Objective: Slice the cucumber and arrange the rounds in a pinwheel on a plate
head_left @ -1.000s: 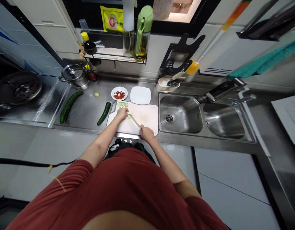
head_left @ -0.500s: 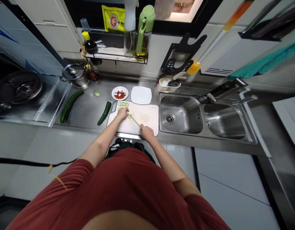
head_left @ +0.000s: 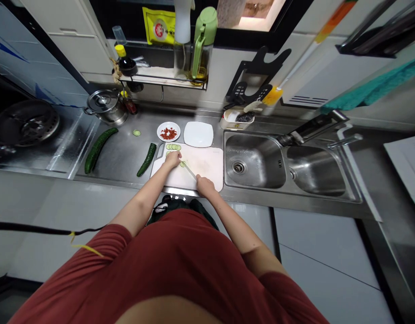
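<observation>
My right hand (head_left: pixel 205 185) is wrapped round the handle of a knife (head_left: pixel 190 171), whose blade points up and left across the white cutting board (head_left: pixel 207 166). A pale green cucumber slice (head_left: pixel 183 164) lies at the blade's tip. Just left of it, my left hand (head_left: pixel 173 159) rests low over the board with its fingers bent together; what they hold, if anything, is too small to make out. Behind that hand, a row of overlapping cucumber slices (head_left: pixel 173 147) lies along the board's upper left, partly covered by the hand.
A shorter cucumber piece (head_left: pixel 147 159) lies left of the board, a long cucumber (head_left: pixel 98 150) farther left. Behind the board stand a plate of chopped red pieces (head_left: pixel 168 132) and a white square plate (head_left: pixel 198 134). The double sink (head_left: pixel 254 159) is right, a lidded pot (head_left: pixel 108 107) back left.
My right hand has shifted slightly left and up with the knife. My left hand and the cucumber slices look almost unchanged.
</observation>
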A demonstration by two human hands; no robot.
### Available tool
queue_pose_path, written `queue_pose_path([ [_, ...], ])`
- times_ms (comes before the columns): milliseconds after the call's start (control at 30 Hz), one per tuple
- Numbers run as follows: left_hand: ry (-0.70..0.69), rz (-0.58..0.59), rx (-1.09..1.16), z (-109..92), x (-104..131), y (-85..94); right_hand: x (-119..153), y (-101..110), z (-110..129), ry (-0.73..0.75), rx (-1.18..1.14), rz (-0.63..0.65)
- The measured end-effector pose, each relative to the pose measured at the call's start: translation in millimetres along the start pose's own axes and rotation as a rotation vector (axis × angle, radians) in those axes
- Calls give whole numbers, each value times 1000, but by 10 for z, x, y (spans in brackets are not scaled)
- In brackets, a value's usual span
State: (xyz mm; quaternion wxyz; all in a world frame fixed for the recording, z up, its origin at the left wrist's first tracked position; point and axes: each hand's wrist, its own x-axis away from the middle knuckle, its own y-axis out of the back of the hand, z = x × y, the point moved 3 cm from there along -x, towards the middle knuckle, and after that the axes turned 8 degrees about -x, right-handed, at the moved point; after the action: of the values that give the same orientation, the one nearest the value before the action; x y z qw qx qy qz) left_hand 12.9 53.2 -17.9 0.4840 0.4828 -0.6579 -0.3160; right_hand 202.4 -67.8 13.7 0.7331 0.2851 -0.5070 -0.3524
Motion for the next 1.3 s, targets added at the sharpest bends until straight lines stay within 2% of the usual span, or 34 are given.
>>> queue_pose_path([
  [400,35,26,17,28,-74,-43,-17,5,-9,6,21,5],
  [767,67,34,18,35,-87,-45,84,-68,-148,-22,47,49],
  [1300,95,46,55,48,-109,-55,-51,26,-34,2,33,44],
])
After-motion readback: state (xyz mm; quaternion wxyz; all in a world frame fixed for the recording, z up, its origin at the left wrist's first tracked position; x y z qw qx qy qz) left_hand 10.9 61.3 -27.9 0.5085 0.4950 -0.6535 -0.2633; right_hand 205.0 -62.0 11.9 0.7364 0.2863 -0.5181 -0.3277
